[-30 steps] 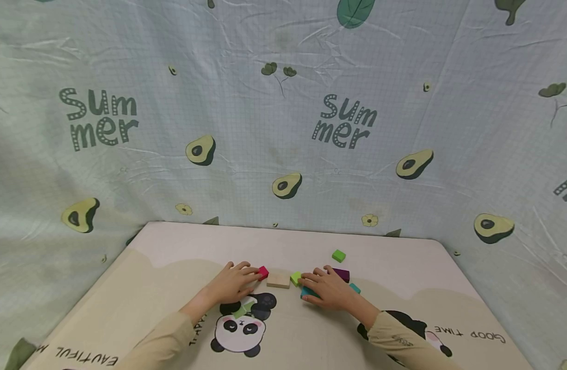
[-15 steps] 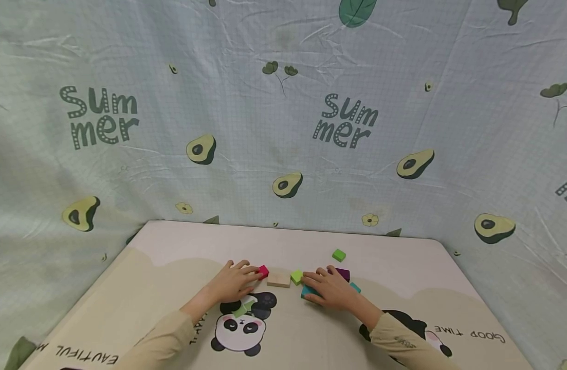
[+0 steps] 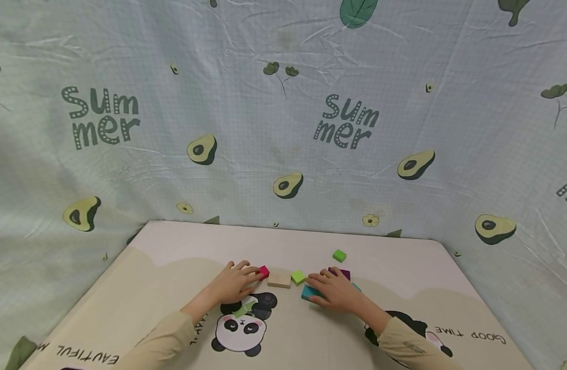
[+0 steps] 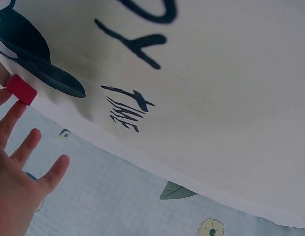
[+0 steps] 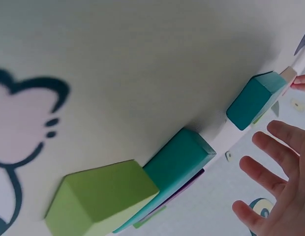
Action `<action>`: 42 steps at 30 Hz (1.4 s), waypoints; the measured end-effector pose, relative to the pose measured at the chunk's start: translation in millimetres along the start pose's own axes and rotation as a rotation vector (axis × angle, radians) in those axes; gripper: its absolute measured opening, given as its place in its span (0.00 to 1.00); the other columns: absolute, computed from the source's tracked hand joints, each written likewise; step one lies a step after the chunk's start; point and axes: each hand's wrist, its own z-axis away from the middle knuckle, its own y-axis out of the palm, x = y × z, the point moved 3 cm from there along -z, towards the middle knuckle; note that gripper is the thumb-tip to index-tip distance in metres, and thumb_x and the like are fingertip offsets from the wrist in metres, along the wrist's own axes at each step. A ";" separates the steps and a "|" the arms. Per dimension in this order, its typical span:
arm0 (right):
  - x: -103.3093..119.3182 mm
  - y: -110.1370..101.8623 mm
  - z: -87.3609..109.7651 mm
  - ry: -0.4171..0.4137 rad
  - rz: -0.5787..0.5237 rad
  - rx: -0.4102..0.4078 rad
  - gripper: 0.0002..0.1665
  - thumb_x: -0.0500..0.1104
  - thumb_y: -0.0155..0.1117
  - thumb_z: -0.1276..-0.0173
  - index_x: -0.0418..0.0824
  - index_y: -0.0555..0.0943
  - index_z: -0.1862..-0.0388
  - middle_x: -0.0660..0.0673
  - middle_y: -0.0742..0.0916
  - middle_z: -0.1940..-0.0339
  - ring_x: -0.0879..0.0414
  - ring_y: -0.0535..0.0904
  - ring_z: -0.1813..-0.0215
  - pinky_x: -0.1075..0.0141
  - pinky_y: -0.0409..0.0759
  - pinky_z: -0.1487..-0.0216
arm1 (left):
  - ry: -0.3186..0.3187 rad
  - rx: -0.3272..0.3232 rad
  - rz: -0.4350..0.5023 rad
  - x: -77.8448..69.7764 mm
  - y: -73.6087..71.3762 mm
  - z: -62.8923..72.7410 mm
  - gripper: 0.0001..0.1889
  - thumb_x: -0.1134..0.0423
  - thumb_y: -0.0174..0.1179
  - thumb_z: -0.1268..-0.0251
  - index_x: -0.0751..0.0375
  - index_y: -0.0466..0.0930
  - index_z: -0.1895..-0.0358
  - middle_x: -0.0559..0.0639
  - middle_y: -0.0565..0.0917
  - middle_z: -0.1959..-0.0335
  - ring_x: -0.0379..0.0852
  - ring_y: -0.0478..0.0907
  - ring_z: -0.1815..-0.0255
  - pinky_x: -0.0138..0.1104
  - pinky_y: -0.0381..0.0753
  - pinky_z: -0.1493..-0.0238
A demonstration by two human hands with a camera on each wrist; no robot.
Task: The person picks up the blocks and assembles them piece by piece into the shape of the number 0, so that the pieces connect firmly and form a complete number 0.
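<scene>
Red against the beige surface [image 3: 311,339], a small block [image 3: 263,272] sits between the thumb and fingers of the left hand [image 3: 234,282], which pinch it while the other fingers spread apart. It lies slightly toward the surface's left edge, closer to the far edge than to the two panda prints [image 3: 241,331]. Just beside it comes a pale wooden plank [image 3: 279,280], then a lime cube [image 3: 298,278]. The right hand [image 3: 334,293] lies over a teal block [image 3: 310,292], its fingers straight and spread; whether the thumb touches the block I cannot tell. Past those fingers, toward the far edge, is a purple block [image 3: 345,274]. A second teal block [image 5: 179,169] and an olive-green block [image 5: 101,196] show in the right wrist view. Nearest the far edge, well apart, is a green cube [image 3: 339,256].
</scene>
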 end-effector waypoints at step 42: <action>6.3 2.3 26.9 -0.143 0.080 -0.064 0.23 0.55 0.48 0.34 0.54 0.71 0.40 0.54 0.77 0.41 0.57 0.70 0.48 0.57 0.69 0.51 | 0.013 0.016 -0.029 -1.4 0.5 -0.7 0.21 0.53 0.53 0.40 0.52 0.72 0.44 0.50 0.76 0.45 0.51 0.71 0.46 0.50 0.72 0.51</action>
